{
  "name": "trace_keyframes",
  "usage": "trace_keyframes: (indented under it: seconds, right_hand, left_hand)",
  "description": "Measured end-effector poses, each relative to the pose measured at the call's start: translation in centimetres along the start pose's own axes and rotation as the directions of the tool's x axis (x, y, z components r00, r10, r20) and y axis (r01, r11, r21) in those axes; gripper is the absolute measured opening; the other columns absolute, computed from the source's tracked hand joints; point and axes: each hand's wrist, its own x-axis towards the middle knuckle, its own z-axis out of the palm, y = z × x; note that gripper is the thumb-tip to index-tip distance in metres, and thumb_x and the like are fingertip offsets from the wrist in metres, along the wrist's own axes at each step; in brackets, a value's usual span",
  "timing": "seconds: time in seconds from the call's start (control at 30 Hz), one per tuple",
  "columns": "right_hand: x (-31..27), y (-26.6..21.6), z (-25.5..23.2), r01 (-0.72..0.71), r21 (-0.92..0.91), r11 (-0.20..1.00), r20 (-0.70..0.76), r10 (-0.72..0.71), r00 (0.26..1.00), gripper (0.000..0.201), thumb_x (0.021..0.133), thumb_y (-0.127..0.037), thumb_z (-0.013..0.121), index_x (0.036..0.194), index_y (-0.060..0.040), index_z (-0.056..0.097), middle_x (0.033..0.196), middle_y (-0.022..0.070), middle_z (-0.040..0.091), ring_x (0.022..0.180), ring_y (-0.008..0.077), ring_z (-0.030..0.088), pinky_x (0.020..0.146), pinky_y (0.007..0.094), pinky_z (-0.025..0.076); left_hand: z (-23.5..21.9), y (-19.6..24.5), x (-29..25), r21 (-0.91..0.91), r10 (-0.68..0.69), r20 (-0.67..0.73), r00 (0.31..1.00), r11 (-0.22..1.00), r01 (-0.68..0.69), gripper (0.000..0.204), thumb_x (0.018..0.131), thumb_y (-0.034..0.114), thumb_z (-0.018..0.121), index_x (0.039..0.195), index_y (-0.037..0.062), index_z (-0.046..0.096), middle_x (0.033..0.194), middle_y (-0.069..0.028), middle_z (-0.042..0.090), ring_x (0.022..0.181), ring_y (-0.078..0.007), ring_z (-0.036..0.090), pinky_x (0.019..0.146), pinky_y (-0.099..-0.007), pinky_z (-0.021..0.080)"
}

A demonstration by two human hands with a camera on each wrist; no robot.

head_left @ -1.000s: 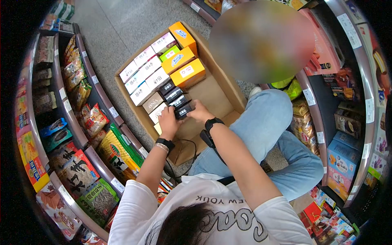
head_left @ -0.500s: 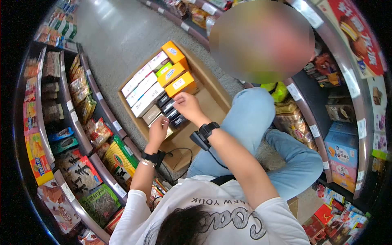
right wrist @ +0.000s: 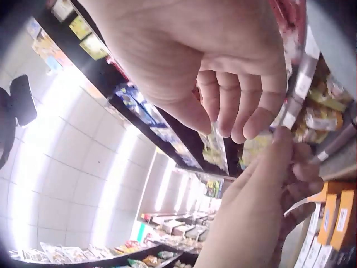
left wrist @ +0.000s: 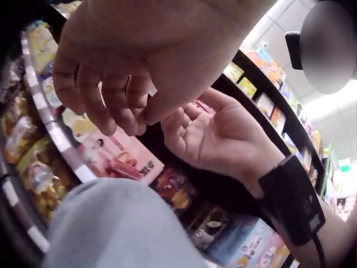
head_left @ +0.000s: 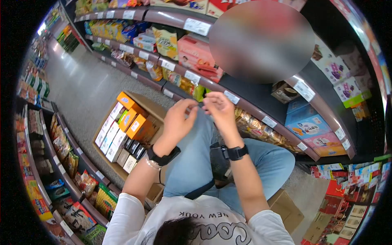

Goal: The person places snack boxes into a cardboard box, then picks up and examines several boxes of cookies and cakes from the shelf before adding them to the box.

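Note:
Both hands are raised over the person's knees in the head view, close beside each other. The left hand (head_left: 179, 120) has loosely bent fingers and holds nothing. Beside it, the right hand (head_left: 220, 110) is also empty, its fingers relaxed; the left wrist view shows its palm (left wrist: 217, 137). Left of the hands, a cardboard box (head_left: 150, 105) stands on the floor. Packed in it are white boxes (head_left: 116, 145), orange boxes (head_left: 140, 127), and small black boxes (head_left: 135, 149) next to a beige box (head_left: 130, 163).
A shelf of snacks with a pink package (head_left: 199, 57) and a blue box (head_left: 304, 123) runs ahead and to the right. Bagged snacks (head_left: 85, 181) fill the left shelf. Another brown carton (head_left: 287, 210) sits behind the bent leg. Grey floor (head_left: 94, 73) stretches between the shelves.
Both hands have left the black boxes in the carton and moved up and right over the knees, empty. The head view has turned right, so the carton appears further left.

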Motion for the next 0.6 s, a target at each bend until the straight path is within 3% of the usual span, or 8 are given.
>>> trace_keyframes:
  seconds: [0.1, 0.2, 0.33, 0.37, 0.47, 0.5, 0.6]
  right_hand:
    - [2.8, 0.5, -6.1, 0.172, -0.305, 0.937, -0.149, -0.226, 0.963, 0.03, 0.083, -0.011, 0.064, 0.11, -0.0013, 0.055, 0.093, 0.0099, 0.063, 0.075, 0.0159, 0.062, 0.067, 0.027, 0.051]
    - [5.2, -1.7, -9.1, 0.167, -0.624, 0.764, -0.189, -0.355, 0.915, 0.042, 0.078, -0.012, 0.066, 0.116, 0.0002, 0.052, 0.104, 0.0183, 0.06, 0.087, 0.0268, 0.062, 0.075, 0.0349, 0.05]
    - [8.9, -3.0, -11.5, 0.261, -0.831, 0.492, -0.111, -0.605, 0.789, 0.05, 0.076, -0.013, 0.064, 0.122, 0.0016, 0.047, 0.114, 0.0246, 0.055, 0.102, 0.0398, 0.056, 0.086, 0.0448, 0.046]
    - [9.6, -3.2, -11.9, 0.184, -0.852, 0.49, -0.155, -0.573, 0.805, 0.049, 0.077, -0.015, 0.063, 0.121, 0.0021, 0.049, 0.114, 0.0261, 0.055, 0.104, 0.0444, 0.053, 0.088, 0.049, 0.043]
    - [12.2, -3.9, -13.2, 0.066, -0.944, 0.324, -0.136, -0.563, 0.815, 0.046, 0.078, -0.02, 0.063, 0.118, -0.0002, 0.053, 0.114, 0.0254, 0.056, 0.104, 0.0421, 0.054, 0.087, 0.0481, 0.044]
    - [12.6, -4.6, -13.3, -0.04, -0.959, 0.281, -0.181, -0.495, 0.85, 0.041, 0.08, -0.024, 0.061, 0.116, -0.0046, 0.056, 0.115, 0.022, 0.057, 0.104, 0.0396, 0.055, 0.089, 0.0474, 0.044]
    - [14.6, -5.0, -14.4, 0.055, -0.978, 0.2, -0.08, -0.608, 0.79, 0.038, 0.083, -0.026, 0.059, 0.117, -0.0083, 0.057, 0.116, 0.018, 0.058, 0.107, 0.0369, 0.054, 0.092, 0.0462, 0.042]
  left_hand:
    - [4.2, 1.3, 3.7, 0.018, 0.122, 0.079, 0.989, 0.992, -0.124, 0.03, 0.079, 0.011, 0.063, 0.108, 0.0029, 0.058, 0.095, -0.0145, 0.061, 0.088, -0.0307, 0.061, 0.075, -0.0364, 0.049]
    - [8.3, 1.5, 7.2, 0.066, 0.233, 0.051, 0.971, 0.97, -0.236, 0.041, 0.078, 0.011, 0.063, 0.117, 0.0034, 0.053, 0.105, -0.0167, 0.058, 0.097, -0.0355, 0.057, 0.083, -0.0395, 0.046]
    - [11.4, 2.7, 11.3, 0.069, 0.23, 0.076, 0.97, 0.97, -0.235, 0.054, 0.076, 0.015, 0.064, 0.126, 0.0058, 0.046, 0.115, -0.0181, 0.051, 0.106, -0.0383, 0.052, 0.087, -0.043, 0.046]
    - [12.0, 3.0, 12.1, 0.051, 0.296, 0.027, 0.955, 0.954, -0.297, 0.05, 0.077, 0.012, 0.061, 0.123, 0.0019, 0.046, 0.113, -0.0215, 0.052, 0.104, -0.0399, 0.052, 0.087, -0.0434, 0.044]
    - [14.1, 2.4, 14.9, 0.129, 0.326, 0.008, 0.945, 0.937, -0.324, 0.048, 0.076, 0.012, 0.061, 0.121, 0.0008, 0.046, 0.116, -0.0239, 0.05, 0.106, -0.0409, 0.05, 0.088, -0.0453, 0.043]
    - [14.2, 2.8, 15.7, 0.137, 0.253, 0.036, 0.967, 0.957, -0.255, 0.042, 0.075, 0.013, 0.062, 0.114, -0.0007, 0.051, 0.113, -0.0263, 0.053, 0.103, -0.0426, 0.051, 0.086, -0.0471, 0.044]
    - [15.0, 2.1, 17.6, 0.173, 0.25, 0.053, 0.967, 0.951, -0.256, 0.034, 0.074, 0.013, 0.063, 0.104, -0.0018, 0.058, 0.103, -0.0267, 0.058, 0.096, -0.0443, 0.054, 0.083, -0.0481, 0.046]
